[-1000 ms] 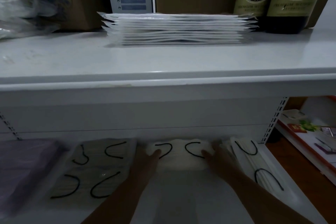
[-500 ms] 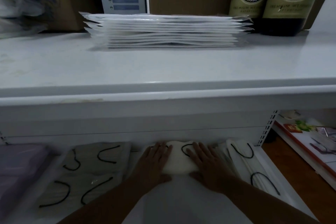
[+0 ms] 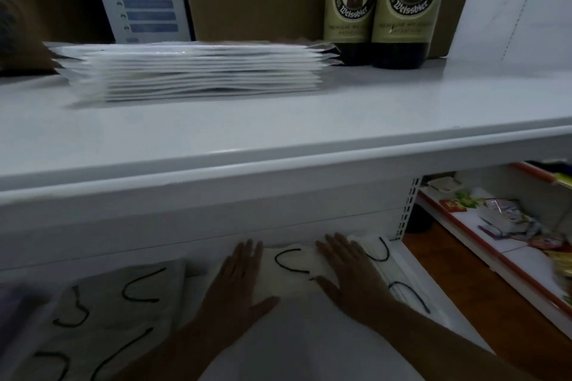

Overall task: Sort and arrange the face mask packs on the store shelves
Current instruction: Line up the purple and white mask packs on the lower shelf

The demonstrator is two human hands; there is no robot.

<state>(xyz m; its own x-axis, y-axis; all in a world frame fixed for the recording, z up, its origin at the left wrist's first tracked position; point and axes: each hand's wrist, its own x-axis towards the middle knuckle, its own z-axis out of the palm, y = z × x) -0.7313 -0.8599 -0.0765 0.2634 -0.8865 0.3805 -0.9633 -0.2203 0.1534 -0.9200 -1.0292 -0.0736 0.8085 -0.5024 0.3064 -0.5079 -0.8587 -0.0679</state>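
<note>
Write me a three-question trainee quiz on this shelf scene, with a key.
1. True or false: both hands lie flat on the cream mask pack on the lower shelf.
2. What stands right of the white pack stack on the upper shelf? A) two beer bottles B) a kettle C) a basket
3. Fill in: the grey mask pack lies to the ___ of the left hand.

Key: 1 true: left hand and right hand press it, fingers straight. 2 A: beer bottles. 3 left.

White metal shelving [image 3: 278,145], brown wooden floor [image 3: 464,281] — dim, cool light
</note>
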